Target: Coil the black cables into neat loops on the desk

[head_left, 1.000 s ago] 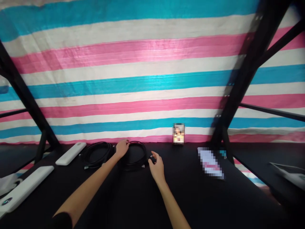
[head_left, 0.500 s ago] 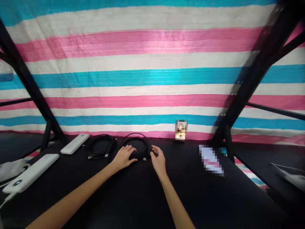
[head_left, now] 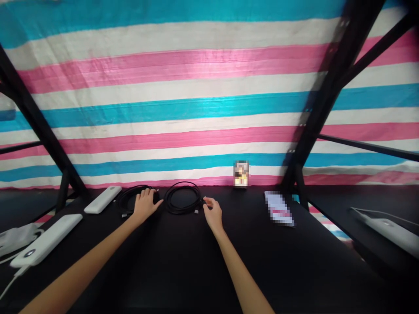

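Note:
Two coiled black cables lie side by side on the black table. My left hand (head_left: pixel 144 205) rests over the right part of the left cable coil (head_left: pixel 121 201), fingers stretched out and thumb apart, hiding some of its loops. The right cable coil (head_left: pixel 182 212) lies between my hands, its loops in a loose ring. A pale metal connector (head_left: pixel 196 212) shows at that coil's lower right. At the coil's right edge, my right hand (head_left: pixel 213 213) has its thumb and fingers closed on a small dark part of the cable.
Two white power banks (head_left: pixel 102 199) (head_left: pixel 49 240) lie at the left, one with a white cable plugged in. A white charger (head_left: pixel 19 239) sits at the far left. A small blurred box (head_left: pixel 241 174) and a blurred packet (head_left: pixel 279 209) are to the right. Black frame posts (head_left: pixel 314 126) flank the table.
My left hand has moved left, from the right cable coil onto the left one. My right hand stays by the right coil, its fingers closer together. The view has shifted slightly.

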